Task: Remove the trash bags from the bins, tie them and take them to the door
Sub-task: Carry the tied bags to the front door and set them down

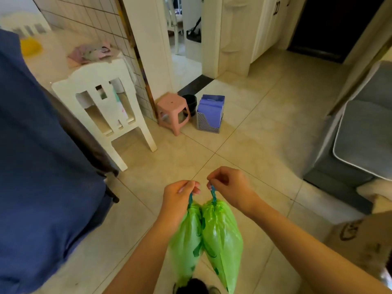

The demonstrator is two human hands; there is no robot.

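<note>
Two green trash bags hang side by side in front of me, both cinched at the top by teal drawstrings. My left hand [180,196] pinches the drawstring of the left green bag [186,240]. My right hand [231,187] pinches the drawstring of the right green bag [222,236]. The bags touch each other and hang above the beige tiled floor [244,134]. A small black bin [190,103] stands by the wall ahead. A dark door [331,24] is at the far right of the hallway.
A white chair [104,107] and a table under a blue cloth [42,145] fill the left. A pink stool [172,111] and a grey file holder [209,115] stand by the wall. A grey sofa [360,141] and a cardboard box [360,240] are on the right.
</note>
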